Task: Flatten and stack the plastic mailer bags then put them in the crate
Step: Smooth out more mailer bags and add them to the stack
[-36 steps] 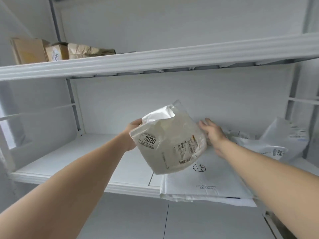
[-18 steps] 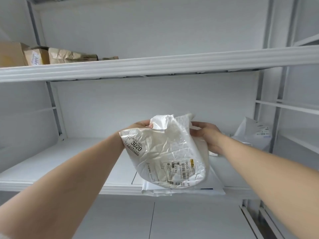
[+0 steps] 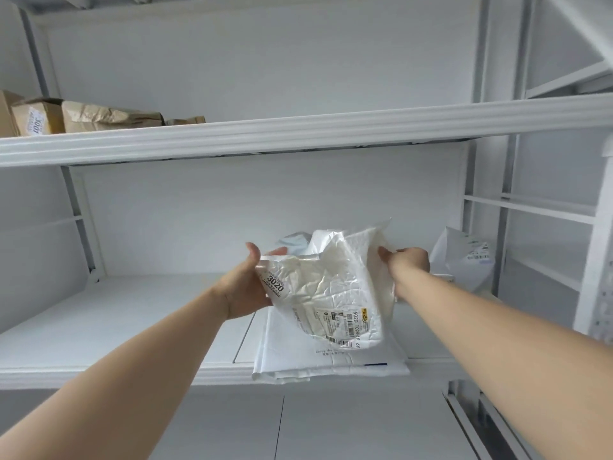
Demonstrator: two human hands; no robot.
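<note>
1. The left hand (image 3: 243,287) grips the 9 o'clock edge of a crumpled white plastic mailer bag (image 3: 331,290). Its thumb sits on top, and its fingers are mostly hidden behind the film.
2. The right hand (image 3: 409,262) pinches the bag's 3 o'clock edge. The fingertips are covered by the plastic, so how deep the hold goes cannot be told.
3. The hands are apart, with the bag stretched between them in the air, above the lower shelf.
4. The bag carries a "3020" sticker near the left hand and a barcode label towards 5 o'clock. The small print on both is too fine to read.
5. Below the bag, at 6 o'clock, lies a flat stack of white plastic mailer bags (image 3: 331,365) on the white lower shelf (image 3: 116,313), overhanging its front lip. The held bag hides the back part of the stack.
6. A greyish plastic bag (image 3: 295,241) peeks out behind the held bag at 12 o'clock and is mostly hidden.
7. At 3 o'clock, a white labelled mailer pouch (image 3: 464,257) leans on the shelf, partly behind the right arm.
8. On the white upper shelf (image 3: 298,136), at 10 o'clock, sit crumpled brown paper parcels (image 3: 109,115) and a brown cardboard box (image 3: 34,121). The frame edge cuts them off.
</note>
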